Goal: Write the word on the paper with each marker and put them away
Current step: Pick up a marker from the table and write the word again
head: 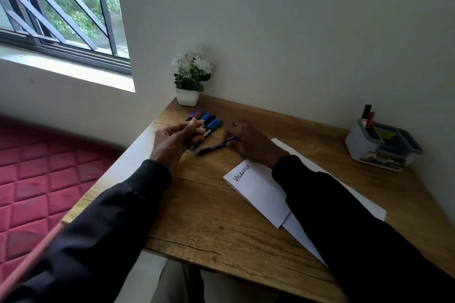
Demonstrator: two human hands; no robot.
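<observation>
My right hand (248, 145) pinches a marker's (211, 149) end, its barrel lying toward my left hand (176, 141), whose fingers curl, around what I cannot tell. The pile (210, 119) sits just beyond; paper (258, 189) under my right wrist.

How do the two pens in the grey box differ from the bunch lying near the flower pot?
The two markers stand upright in a compartment of the grey organizer; the cluster of markers lies flat on the desk. The two markers show black and red; the cluster also has blue and green. The pair sits at the right by the wall, the cluster at the far left beside the plant pot. Both are markers.
</observation>
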